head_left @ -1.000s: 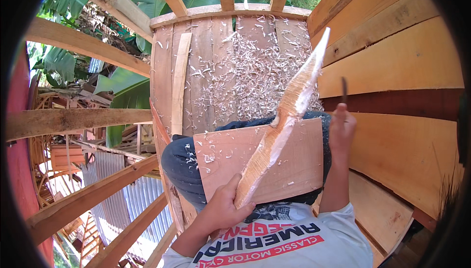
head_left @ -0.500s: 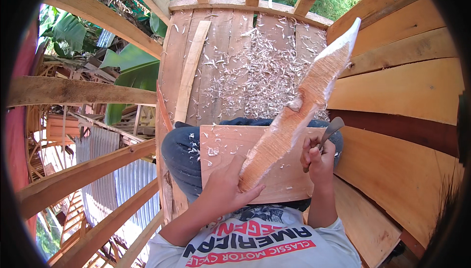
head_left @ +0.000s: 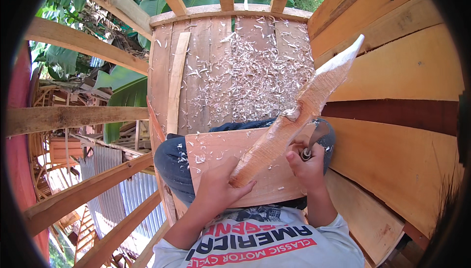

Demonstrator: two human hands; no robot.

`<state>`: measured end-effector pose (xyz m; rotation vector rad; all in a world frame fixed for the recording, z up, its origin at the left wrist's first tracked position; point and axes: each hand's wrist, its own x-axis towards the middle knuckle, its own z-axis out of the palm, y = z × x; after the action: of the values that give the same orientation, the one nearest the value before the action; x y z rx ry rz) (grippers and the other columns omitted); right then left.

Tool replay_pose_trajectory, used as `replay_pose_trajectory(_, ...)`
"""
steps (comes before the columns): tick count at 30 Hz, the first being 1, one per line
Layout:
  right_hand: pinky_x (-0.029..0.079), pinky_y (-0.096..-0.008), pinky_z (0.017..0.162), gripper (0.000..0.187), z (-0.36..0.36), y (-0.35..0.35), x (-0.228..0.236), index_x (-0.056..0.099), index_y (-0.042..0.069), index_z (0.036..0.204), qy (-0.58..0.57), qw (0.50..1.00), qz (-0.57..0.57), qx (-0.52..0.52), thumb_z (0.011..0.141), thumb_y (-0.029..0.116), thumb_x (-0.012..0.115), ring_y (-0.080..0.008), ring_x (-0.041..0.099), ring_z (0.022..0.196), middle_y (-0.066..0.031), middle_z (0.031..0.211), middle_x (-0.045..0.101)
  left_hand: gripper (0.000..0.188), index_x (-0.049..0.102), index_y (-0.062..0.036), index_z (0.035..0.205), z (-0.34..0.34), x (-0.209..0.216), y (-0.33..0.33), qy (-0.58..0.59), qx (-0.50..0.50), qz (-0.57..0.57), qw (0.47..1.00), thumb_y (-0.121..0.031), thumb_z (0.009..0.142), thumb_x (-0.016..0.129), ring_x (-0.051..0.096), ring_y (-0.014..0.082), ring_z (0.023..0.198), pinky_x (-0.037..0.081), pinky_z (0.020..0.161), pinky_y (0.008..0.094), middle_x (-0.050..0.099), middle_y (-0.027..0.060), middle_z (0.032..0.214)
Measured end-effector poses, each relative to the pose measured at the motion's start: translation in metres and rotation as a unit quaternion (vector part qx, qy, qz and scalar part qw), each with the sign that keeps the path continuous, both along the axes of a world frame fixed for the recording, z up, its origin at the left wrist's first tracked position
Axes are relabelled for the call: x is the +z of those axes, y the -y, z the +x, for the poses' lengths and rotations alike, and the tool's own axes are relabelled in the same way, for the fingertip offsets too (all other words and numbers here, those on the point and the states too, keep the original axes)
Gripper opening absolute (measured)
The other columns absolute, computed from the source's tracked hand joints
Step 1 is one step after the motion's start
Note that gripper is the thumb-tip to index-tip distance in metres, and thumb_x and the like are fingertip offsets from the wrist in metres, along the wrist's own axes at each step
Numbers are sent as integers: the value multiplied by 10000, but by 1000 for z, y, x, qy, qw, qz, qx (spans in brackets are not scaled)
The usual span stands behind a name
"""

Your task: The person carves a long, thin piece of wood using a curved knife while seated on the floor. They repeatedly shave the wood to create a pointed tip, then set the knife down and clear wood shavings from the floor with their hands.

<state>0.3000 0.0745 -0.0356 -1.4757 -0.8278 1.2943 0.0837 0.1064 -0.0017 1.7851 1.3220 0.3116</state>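
A long, roughly carved piece of wood (head_left: 267,145) slants up and to the right across my lap, with a pale pointed far end and a knot near its middle. My left hand (head_left: 216,182) is closed around its near end. In my right hand (head_left: 309,167) is a carving knife (head_left: 320,133), its handle gripped by closed fingers and its blade pointing up and away. That hand is close to the wood's right edge; whether it touches is hard to tell. Under the wood, a flat board (head_left: 211,151) lies across my legs with a few shavings on it.
Curled shavings (head_left: 260,71) litter the plank floor (head_left: 162,71) in front of me. A loose wooden strip (head_left: 177,84) lies at the left. Plank walling (head_left: 387,135) stands close on my right, and open wooden rails (head_left: 78,114) run along the left.
My right hand has moved left toward the wood, and the knife has turned in it. The wood leans a little more to the right. The whole view has shifted slightly.
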Motion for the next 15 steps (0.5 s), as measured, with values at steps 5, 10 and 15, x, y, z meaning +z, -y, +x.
replay_pose_trajectory(5,302,-184,478,162,-16,-3,4,627,1,920,-66,998,15,-12,849,119,712,14,411,551,84,626,499,437,543,-4,897,-3,2,8,-23,-29,0,999,-311,712,793,616,370,658,481,583,407,583,191,722)
replay_pose_trajectory(10,324,-176,494,150,-26,2,14,635,0,966,-131,991,-8,10,871,106,681,10,436,581,71,695,551,436,539,20,895,-16,3,12,2,-79,-55,995,-294,724,788,629,334,702,482,623,387,568,191,726)
replay_pose_trajectory(15,378,-172,554,166,-39,11,19,631,-13,985,-162,986,25,29,883,114,666,2,475,636,23,771,604,403,567,21,965,-20,-15,3,218,-85,-321,918,-292,787,748,640,221,746,499,693,338,624,97,781)
